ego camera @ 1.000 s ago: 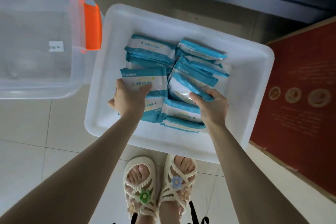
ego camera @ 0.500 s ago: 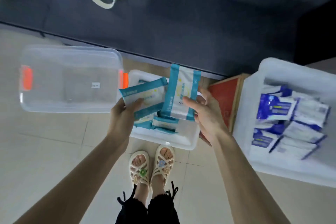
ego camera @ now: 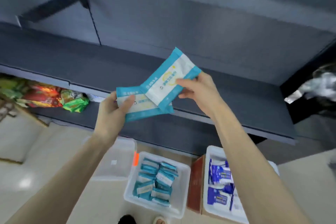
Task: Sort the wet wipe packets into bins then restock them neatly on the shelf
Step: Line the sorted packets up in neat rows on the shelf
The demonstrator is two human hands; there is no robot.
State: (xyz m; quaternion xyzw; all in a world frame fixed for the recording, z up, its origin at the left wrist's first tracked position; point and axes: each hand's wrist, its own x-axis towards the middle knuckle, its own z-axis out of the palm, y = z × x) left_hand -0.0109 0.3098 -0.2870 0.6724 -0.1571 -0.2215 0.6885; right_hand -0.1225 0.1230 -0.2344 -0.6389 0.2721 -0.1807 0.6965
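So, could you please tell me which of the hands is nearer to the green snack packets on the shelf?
Left. The left hand, gripping one teal packet, is just right of the green snack packets; the right hand, holding the other teal packet, is farther right.

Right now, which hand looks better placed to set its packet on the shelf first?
Probably the right hand: its upper packet lies over the lower packet and reaches further across the dark shelf. The left hand grips the lower packet, partly covered.
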